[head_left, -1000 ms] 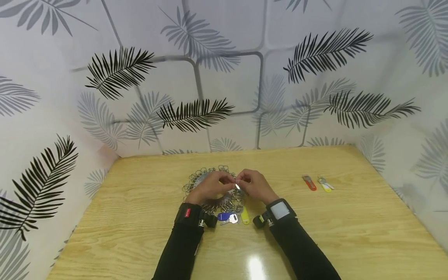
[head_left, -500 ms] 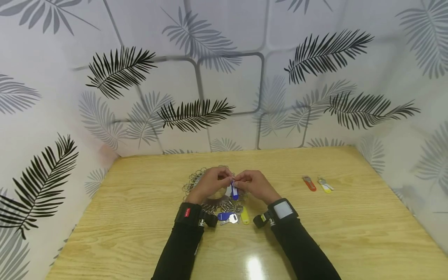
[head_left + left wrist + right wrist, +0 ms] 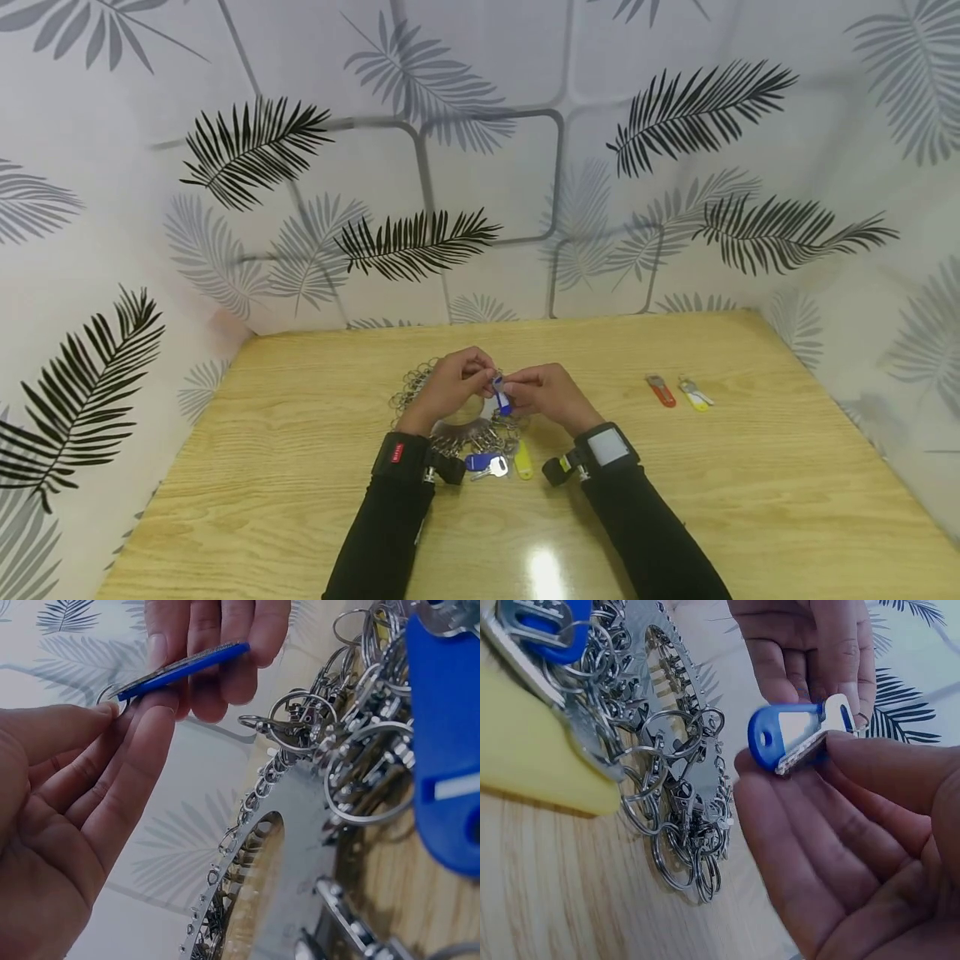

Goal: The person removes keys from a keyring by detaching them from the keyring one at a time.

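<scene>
Both hands meet over a ring-shaped metal plate [image 3: 452,432] edged with metal clips and split rings. Between them is a blue key tag [image 3: 502,398] with a white label; a metal key [image 3: 801,754] lies along it in the right wrist view. My left hand [image 3: 452,385] pinches the small split ring [image 3: 106,693] at the tag's end with thumb and forefinger. My right hand [image 3: 553,395] holds the tag and key, thumb on top and fingers beneath. Just in front of the plate lie another blue key tag [image 3: 478,462] with a key and a yellow key tag [image 3: 523,460].
Farther right on the wooden table [image 3: 750,467] lie a red key tag [image 3: 663,392] and a yellow-and-white key tag [image 3: 697,395], each with a key. A wall covering [image 3: 480,167] with leaf prints rises behind the table.
The blue key tag, first mostly hidden between the fingers, came into view hanging down and is now tilted. The left hand has shifted slightly away from me; the right stays nearly in place.
</scene>
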The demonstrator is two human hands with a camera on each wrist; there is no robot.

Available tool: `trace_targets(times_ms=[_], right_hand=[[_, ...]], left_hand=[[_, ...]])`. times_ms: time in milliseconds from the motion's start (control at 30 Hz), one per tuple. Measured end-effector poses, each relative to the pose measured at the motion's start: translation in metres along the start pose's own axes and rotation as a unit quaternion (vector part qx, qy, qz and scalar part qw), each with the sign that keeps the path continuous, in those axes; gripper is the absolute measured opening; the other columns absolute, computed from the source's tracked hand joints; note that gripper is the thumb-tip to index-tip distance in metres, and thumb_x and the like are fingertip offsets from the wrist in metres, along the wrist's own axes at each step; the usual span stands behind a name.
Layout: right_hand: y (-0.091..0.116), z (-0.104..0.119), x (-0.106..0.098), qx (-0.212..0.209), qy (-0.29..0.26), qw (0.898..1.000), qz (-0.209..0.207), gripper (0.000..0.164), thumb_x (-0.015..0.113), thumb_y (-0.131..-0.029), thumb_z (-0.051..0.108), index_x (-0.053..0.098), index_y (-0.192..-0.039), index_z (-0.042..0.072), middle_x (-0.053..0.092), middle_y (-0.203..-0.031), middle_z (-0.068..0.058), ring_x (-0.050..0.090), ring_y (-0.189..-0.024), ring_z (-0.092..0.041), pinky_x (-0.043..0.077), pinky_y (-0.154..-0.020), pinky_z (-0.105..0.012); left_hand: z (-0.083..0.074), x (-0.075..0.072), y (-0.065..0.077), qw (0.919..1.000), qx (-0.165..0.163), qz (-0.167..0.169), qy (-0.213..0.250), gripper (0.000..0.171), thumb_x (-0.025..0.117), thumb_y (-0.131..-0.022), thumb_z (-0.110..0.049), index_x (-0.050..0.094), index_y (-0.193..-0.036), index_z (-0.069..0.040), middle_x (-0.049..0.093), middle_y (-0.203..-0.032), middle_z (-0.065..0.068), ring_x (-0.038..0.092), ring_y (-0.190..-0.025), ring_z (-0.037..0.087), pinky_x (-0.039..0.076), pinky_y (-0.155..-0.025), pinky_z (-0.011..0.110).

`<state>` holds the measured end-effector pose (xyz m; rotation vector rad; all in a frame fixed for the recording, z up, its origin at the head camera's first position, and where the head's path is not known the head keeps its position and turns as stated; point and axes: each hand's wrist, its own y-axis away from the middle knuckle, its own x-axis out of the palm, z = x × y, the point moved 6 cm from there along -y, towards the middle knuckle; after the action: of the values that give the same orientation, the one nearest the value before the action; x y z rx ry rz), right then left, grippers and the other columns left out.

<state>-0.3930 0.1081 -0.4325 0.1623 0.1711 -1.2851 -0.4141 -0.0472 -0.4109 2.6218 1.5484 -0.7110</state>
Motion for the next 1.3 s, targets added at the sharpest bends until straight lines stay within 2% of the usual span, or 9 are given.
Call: trace_targets(times_ms=[133,300,400,533,600,733,900,1033,1300], right_hand=[[0.002,0.001,-0.006,-0.012,0.037,0.999,-0.027,0.028,0.069,-0.09,0.015,0.069,-0.111,-0.003,0.071,-0.101,-0.017,0.071,-0.079,-0.026,0.057,-0.073,-0.041],[0.004,0.007,-0.008,-0.043,0.091,0.994,-0.036,0.019,0.069,-0.09,0.013,0.072,-0.103,0.0,0.071,-0.096,-0.012,0.068,-0.081,-0.021,0.057,-0.069,-0.035],[0.005,0.008,-0.015,-0.039,0.121,0.991,-0.043,0.014,0.069,-0.09,0.015,0.073,-0.098,0.004,0.07,-0.094,-0.009,0.067,-0.082,-0.02,0.057,-0.068,-0.031],[0.009,-0.002,-0.041,-0.003,0.144,0.987,-0.074,0.015,0.07,-0.089,0.016,0.072,-0.099,0.004,0.069,-0.097,-0.009,0.066,-0.082,-0.02,0.056,-0.068,-0.031],[0.013,-0.008,-0.06,0.018,0.148,0.984,-0.093,0.019,0.07,-0.089,0.016,0.072,-0.101,0.002,0.068,-0.099,-0.011,0.065,-0.083,-0.02,0.056,-0.069,-0.031],[0.021,-0.019,-0.102,0.054,0.151,0.98,-0.116,0.026,0.068,-0.09,0.015,0.069,-0.108,-0.003,0.067,-0.106,-0.018,0.066,-0.086,-0.024,0.056,-0.074,-0.035],[0.023,-0.031,-0.146,0.097,0.197,0.966,-0.137,0.03,0.065,-0.092,0.017,0.067,-0.111,-0.005,0.065,-0.111,-0.022,0.067,-0.088,-0.028,0.054,-0.078,-0.037],[0.025,-0.039,-0.163,0.118,0.264,0.948,-0.134,0.031,0.064,-0.092,0.021,0.069,-0.11,-0.004,0.068,-0.105,-0.019,0.064,-0.088,-0.026,0.051,-0.074,-0.034],[0.034,-0.04,-0.172,0.117,0.347,0.915,-0.166,0.025,0.068,-0.087,0.019,0.073,-0.097,-0.003,0.071,-0.096,-0.017,0.063,-0.093,-0.036,0.05,-0.082,-0.047]], left_hand=[[0.001,0.004,-0.002,1.0,-0.005,0.003,-0.005,0.009,0.057,-0.097,-0.006,0.06,-0.104,0.0,0.067,-0.096,0.015,0.069,-0.082,0.026,0.056,-0.077,0.045],[0.0,0.003,0.001,0.9988,-0.012,-0.005,-0.048,0.008,0.06,-0.096,-0.009,0.062,-0.103,-0.008,0.068,-0.095,0.007,0.068,-0.082,0.02,0.055,-0.077,0.042],[0.0,0.002,0.002,0.9974,-0.017,-0.012,-0.07,0.01,0.062,-0.095,-0.013,0.063,-0.105,-0.012,0.068,-0.098,0.003,0.067,-0.085,0.017,0.055,-0.077,0.039],[0.002,0.002,0.003,0.9984,-0.03,-0.013,-0.046,0.021,0.062,-0.095,-0.014,0.06,-0.117,-0.013,0.066,-0.109,0.01,0.066,-0.092,0.02,0.054,-0.079,0.04],[-0.002,0.002,0.006,0.999,-0.041,-0.011,-0.015,0.029,0.06,-0.096,-0.013,0.056,-0.125,-0.013,0.063,-0.115,0.016,0.065,-0.095,0.025,0.053,-0.083,0.046],[-0.004,-0.002,0.009,0.9988,-0.047,-0.015,0.003,0.04,0.059,-0.097,-0.014,0.049,-0.135,-0.018,0.061,-0.119,0.019,0.064,-0.097,0.027,0.05,-0.085,0.051],[-0.019,-0.01,0.01,0.9993,-0.035,-0.012,0.0,0.044,0.056,-0.098,-0.012,0.044,-0.14,-0.014,0.059,-0.119,0.022,0.063,-0.098,0.035,0.049,-0.083,0.053],[-0.028,-0.015,0.013,0.9988,-0.045,-0.011,0.012,0.045,0.056,-0.097,-0.009,0.044,-0.14,-0.012,0.059,-0.12,0.024,0.06,-0.102,0.042,0.046,-0.088,0.057],[0.003,-0.012,0.007,0.9989,-0.041,-0.023,0.004,0.044,0.06,-0.097,-0.013,0.047,-0.138,-0.02,0.062,-0.116,0.016,0.065,-0.095,0.028,0.052,-0.084,0.049]])
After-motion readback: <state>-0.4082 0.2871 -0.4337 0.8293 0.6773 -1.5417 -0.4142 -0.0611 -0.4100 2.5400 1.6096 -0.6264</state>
